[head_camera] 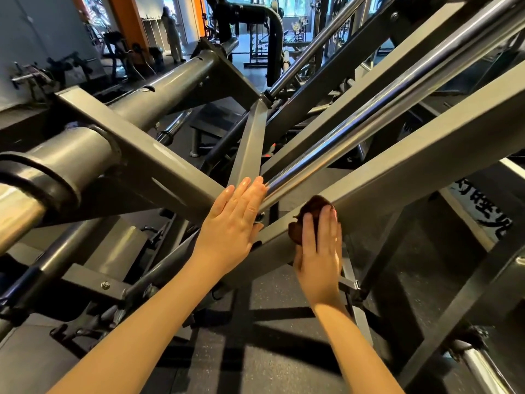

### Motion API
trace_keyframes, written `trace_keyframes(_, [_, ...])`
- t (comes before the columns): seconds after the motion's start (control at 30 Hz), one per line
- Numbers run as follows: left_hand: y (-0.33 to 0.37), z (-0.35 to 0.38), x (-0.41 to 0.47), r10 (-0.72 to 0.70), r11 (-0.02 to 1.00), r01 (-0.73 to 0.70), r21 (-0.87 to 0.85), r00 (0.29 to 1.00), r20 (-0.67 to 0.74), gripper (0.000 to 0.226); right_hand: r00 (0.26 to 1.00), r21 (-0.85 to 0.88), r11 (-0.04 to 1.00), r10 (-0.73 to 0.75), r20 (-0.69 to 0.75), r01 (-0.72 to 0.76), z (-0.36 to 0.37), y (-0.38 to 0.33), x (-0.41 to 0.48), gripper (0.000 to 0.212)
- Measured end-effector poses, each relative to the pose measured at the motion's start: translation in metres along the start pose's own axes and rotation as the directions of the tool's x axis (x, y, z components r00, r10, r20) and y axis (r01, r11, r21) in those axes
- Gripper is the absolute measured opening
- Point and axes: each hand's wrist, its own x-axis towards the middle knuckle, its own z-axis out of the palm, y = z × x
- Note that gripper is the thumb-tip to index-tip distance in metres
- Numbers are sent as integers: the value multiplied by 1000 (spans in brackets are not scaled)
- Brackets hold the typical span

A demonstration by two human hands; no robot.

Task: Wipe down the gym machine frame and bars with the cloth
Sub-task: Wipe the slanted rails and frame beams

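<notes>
Far left there's a person (pixel 173 35) standing beside an orange column (pixel 129 21), with some pale cubby shelves (pixel 150 29) between the two. A plain grey wall (pixel 34 29) runs along the near left. A big black curved-tube rig (pixel 255 15) sits far centre, in front of bright windows (pixel 295 4). The floor (pixel 272 294) is dark speckled rubber, with white lettering (pixel 483 211) on the right (can't read it).

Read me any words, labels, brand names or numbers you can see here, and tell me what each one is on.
Large characters low at the right, past the grey frame beam: partly cut off, blurred, unreadable; their backing is unclear.
No text visible on the chrome bar or the cloth.
</notes>
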Motion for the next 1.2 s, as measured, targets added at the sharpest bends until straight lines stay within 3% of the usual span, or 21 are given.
trace_keyframes(0.07, [0,0,0,8,1000,-8,1,1000,-11,68,999,-49,998,-35,20,36,16,-7,-22,102])
trace_keyframes(0.2, [1,-3,0,11,1000,-11,-20,1000,-27,74,911,-111,929,-314,267,353,33,5,-63,109])
trace_keyframes(0.3, [0,-3,0,18,1000,-19,-17,999,-29,72,867,-189,861,-414,277,471,14,17,-37,106])
trace_keyframes(0.33, [0,-3,-1,17,1000,-17,-14,999,-28,70,895,-176,887,-385,223,426,6,19,-25,103])
trace_keyframes(0.4, [0,-1,-1,11,1000,-11,-13,1000,-23,69,980,-75,979,-182,82,188,-2,18,-7,90])
trace_keyframes(0.47, [0,-1,0,9,1000,-10,-13,1000,-21,69,1000,1,1000,13,29,-13,3,6,-9,96])
trace_keyframes(0.5, [0,0,-1,10,1000,-10,-15,1000,-23,69,998,11,1000,29,55,-29,10,-1,-20,107])
trace_keyframes(0.57, [-1,-1,-1,15,1000,-15,-18,999,-29,69,972,1,995,-96,213,98,29,-15,-53,120])
trace_keyframes(0.63, [0,-3,0,20,999,-21,-25,1000,-20,68,907,8,974,-215,363,228,39,-23,-76,114])
trace_keyframes(0.77, [-1,-3,0,20,999,-21,-39,1000,-15,68,903,-48,943,-300,308,330,24,-8,-57,97])
trace_keyframes(0.8, [-1,-2,0,20,999,-21,-42,1000,-18,69,928,-71,952,-270,255,297,17,-1,-45,98])
trace_keyframes(0.87, [0,-1,-1,12,999,-13,-44,1000,-24,74,988,-41,995,-89,127,95,7,7,-25,95])
trace_keyframes(0.93, [0,-1,0,9,999,-10,-40,1000,-28,77,990,36,990,135,33,-136,8,-4,-19,90])
trace_keyframes(1.0, [0,-2,0,12,999,-13,-41,999,-32,77,980,46,980,190,56,-192,20,-24,-36,94])
trace_keyframes(1.07, [1,-4,0,13,999,-14,-42,999,-29,77,983,33,999,16,181,-22,30,-31,-55,102])
trace_keyframes(1.13, [1,-4,0,11,999,-12,-46,1000,-22,77,941,-27,973,-216,262,231,27,-19,-57,101])
trace_keyframes(1.2, [2,-5,0,10,999,-10,-48,1000,-18,77,923,-107,943,-278,266,315,9,-7,-36,100])
